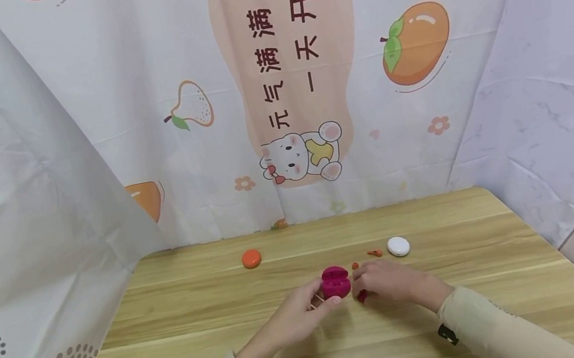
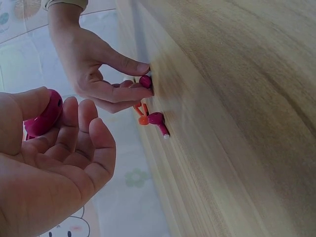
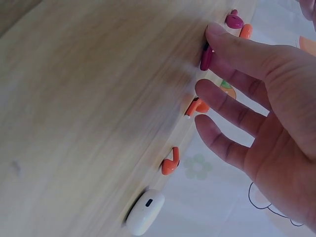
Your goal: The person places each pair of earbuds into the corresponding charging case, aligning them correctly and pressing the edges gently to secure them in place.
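My left hand (image 1: 300, 311) holds a magenta earbud case (image 1: 335, 283), its lid raised, above the table. In the left wrist view, the thumb presses on the case (image 2: 45, 116) while the other fingers curl beside it. My right hand (image 1: 386, 279) is low at the tabletop, to the right of the case. Its thumb and forefinger pinch a magenta earbud (image 3: 206, 58), which the head view shows only in part. A second magenta earbud (image 2: 157, 120) lies on the table near the right hand. Two orange earbuds (image 3: 170, 163) lie beyond the right hand's fingers.
A white earbud case (image 1: 398, 246) sits closed to the right of the orange earbuds. On the far left of the wooden table (image 1: 200, 307) is a closed orange case (image 1: 251, 258). A printed curtain (image 1: 195, 175) hangs along the table's back edge.
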Motion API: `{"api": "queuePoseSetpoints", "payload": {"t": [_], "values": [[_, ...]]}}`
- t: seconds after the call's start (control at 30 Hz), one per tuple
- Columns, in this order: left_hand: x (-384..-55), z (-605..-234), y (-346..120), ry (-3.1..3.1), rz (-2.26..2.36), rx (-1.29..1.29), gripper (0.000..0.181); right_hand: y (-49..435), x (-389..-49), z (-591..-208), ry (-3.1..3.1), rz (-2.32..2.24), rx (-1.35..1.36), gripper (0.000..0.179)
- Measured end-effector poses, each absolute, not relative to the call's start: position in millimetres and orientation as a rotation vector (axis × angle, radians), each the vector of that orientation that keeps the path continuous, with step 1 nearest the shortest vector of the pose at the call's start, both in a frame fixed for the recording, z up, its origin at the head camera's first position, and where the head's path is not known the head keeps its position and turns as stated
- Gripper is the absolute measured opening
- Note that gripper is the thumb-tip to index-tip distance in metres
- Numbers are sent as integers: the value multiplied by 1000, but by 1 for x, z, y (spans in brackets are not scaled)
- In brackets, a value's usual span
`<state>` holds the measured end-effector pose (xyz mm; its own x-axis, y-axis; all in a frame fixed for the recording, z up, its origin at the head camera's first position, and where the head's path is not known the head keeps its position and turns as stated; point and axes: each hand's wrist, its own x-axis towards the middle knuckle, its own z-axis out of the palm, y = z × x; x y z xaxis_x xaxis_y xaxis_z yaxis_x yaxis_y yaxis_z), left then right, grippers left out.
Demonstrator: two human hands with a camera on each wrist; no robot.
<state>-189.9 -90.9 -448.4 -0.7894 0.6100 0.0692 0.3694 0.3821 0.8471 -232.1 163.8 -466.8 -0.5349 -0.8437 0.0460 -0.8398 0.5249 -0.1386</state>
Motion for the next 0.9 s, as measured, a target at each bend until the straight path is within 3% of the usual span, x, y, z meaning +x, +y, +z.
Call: {"api": "queuePoseSetpoints", "payload": {"t": [0.9], "values": [[-190, -450, -91, 2390, 1360, 853, 35, 162, -229, -465, 2724, -264, -1414, 10]]}}
